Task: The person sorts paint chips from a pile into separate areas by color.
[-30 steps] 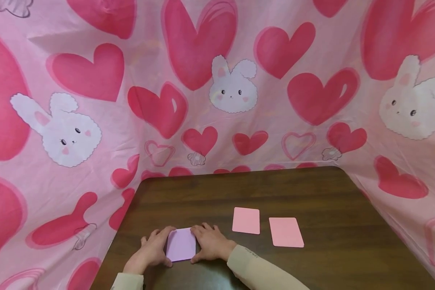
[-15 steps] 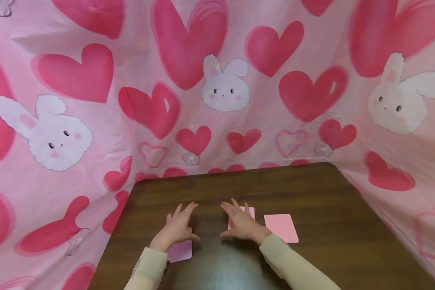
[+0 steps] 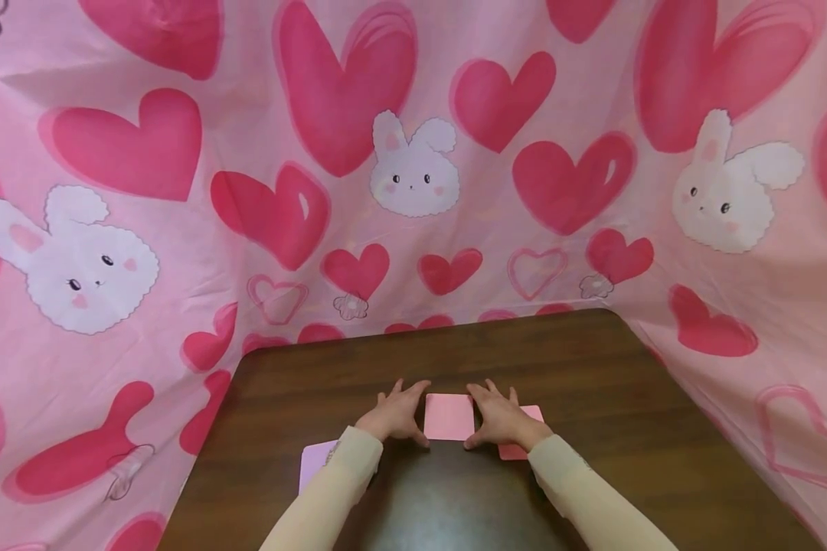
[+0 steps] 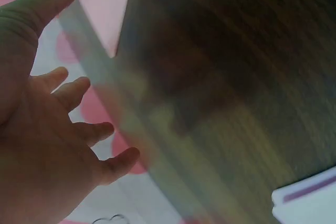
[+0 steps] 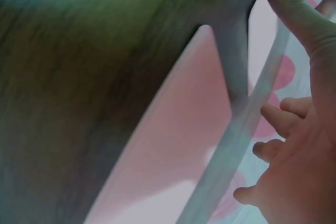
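Note:
A pink square card with rounded corners lies flat on the dark wooden table, between my two hands. On its left side my left hand has its fingers spread, thumb near the card's lower corner. Mirroring it, my right hand stands at the right side with fingers extended. A second pink card lies partly hidden under the right hand. In the right wrist view that second card looks large, with the first card beyond it by the thumb.
A purple card lies to the left, partly covered by the left sleeve; the left wrist view shows a layered white-and-purple edge. A pink cloth printed with hearts and rabbits hangs around the table's back and sides.
Both hands have left the purple card, moved right and forward while spread apart, and now come in around the nearer pink card. The head view has shifted slightly rightward.

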### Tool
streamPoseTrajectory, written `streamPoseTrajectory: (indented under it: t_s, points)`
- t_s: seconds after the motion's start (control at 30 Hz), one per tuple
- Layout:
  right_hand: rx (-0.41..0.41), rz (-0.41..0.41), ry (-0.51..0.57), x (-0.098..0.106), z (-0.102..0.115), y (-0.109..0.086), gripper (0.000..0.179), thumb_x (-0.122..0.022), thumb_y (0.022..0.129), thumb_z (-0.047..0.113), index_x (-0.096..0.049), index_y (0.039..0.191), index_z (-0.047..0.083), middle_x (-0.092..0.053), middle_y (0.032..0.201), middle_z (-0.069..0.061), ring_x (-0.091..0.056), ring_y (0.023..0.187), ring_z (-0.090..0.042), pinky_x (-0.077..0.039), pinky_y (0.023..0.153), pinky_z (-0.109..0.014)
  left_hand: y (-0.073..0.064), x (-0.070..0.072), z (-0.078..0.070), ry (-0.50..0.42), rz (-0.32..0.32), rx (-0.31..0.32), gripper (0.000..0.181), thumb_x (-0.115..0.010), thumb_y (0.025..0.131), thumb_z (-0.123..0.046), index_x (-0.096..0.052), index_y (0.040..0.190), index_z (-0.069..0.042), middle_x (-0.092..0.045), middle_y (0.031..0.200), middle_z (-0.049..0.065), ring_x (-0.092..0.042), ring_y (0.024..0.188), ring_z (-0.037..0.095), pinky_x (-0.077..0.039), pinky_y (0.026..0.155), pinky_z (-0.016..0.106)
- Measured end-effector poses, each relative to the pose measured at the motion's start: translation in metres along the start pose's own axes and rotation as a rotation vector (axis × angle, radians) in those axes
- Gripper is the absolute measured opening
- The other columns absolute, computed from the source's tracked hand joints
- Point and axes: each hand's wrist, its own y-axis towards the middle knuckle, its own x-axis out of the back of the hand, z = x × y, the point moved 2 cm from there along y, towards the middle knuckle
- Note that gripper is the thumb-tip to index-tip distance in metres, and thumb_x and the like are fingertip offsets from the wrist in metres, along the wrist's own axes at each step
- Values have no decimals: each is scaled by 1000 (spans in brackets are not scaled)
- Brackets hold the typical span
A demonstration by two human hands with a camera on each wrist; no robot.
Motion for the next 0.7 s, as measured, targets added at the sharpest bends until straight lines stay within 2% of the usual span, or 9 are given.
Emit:
streamPoseTrajectory:
  t_s: [0.1, 0.33, 0.57, 0.7]
  points:
    - [-3, 15, 6, -2, -3, 0, 111, -88, 56, 53, -38, 145, 8, -41, 149, -9, -23, 142, -40, -7, 101, -76, 7, -6, -2, -15, 31, 23, 108, -91, 57, -34, -34, 148, -22, -43, 148, 2, -17, 144, 39, -14, 107, 69]
    - [-8, 55, 38, -1, -2, 1, 110, -89, 57, 48, -39, 144, 4, -41, 148, -13, -23, 141, -42, -6, 101, -76, 13, -19, -5, -29, 85, 10, 106, -91, 58, -35, -34, 147, -25, -49, 143, 4, -21, 142, 39, -16, 106, 68]
    - [-1, 71, 23, -4, -3, 3, 108, -87, 59, 51, -39, 145, 6, -42, 148, -11, -24, 141, -40, -8, 101, -76, 12, -21, -6, -38, 65, 22, 105, -92, 57, -31, -36, 145, -26, -52, 139, 3, -25, 139, 40, -14, 107, 67]
    - [2, 64, 27, -3, -2, 3, 106, -87, 59, 51, -41, 144, 6, -43, 147, -11, -26, 141, -40, -9, 101, -76, 10, -19, -8, -28, 37, 30, 100, -92, 57, -30, -41, 142, -26, -56, 132, 2, -33, 133, 36, -22, 104, 62]
